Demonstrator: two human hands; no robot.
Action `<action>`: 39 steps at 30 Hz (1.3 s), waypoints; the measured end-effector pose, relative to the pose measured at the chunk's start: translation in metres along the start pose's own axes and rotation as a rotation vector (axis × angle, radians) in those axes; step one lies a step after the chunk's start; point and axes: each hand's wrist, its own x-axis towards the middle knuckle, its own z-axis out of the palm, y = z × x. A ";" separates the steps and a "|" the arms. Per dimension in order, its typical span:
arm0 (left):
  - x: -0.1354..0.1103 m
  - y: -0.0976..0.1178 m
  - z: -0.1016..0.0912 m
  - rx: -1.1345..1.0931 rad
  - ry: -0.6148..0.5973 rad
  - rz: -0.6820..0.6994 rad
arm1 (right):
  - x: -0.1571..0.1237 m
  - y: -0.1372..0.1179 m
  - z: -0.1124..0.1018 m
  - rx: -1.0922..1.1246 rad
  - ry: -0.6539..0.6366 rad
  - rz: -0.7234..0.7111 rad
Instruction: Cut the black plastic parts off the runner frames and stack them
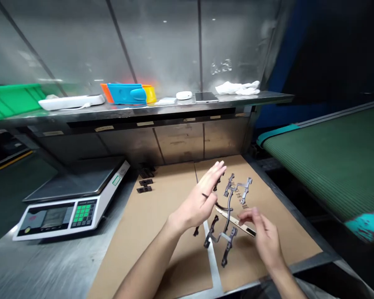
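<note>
My left hand (201, 201) reaches over the cardboard with its fingers stretched out together. Its thumb closes on a thin stem of a dark moulded plastic sprue (229, 203). The sprue's curved runner branches at both ends into small ridged, clip-like parts, and some of it is hidden behind this hand. My right hand (263, 234) is to the right of the sprue, fingers curled and thumb near the fingertips. Whatever it may hold is hidden. Beside and partly behind those fingers is a narrow cream-coloured strip (233, 220) with a dark end; I cannot tell whether they touch it.
Cardboard sheets (165, 224) cover the metal bench. Several small black plastic parts (145, 185) lie at their far left edge. A digital scale (81, 199) stands left. Above, a metal shelf (162, 109) carries blue and orange holders (126, 94). A green conveyor belt (333, 158) runs at right.
</note>
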 end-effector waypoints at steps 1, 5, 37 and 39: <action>-0.005 0.003 0.004 0.118 -0.059 0.004 | -0.003 -0.013 -0.006 0.153 -0.052 0.086; -0.039 0.007 0.023 0.358 -0.221 0.054 | -0.017 -0.038 -0.007 0.444 -0.289 0.333; -0.139 0.030 0.046 0.713 -0.169 -0.223 | -0.025 -0.055 0.003 -0.698 -1.011 -0.613; -0.143 0.030 0.050 0.695 -0.163 -0.226 | -0.031 -0.053 -0.001 -0.676 -1.015 -0.560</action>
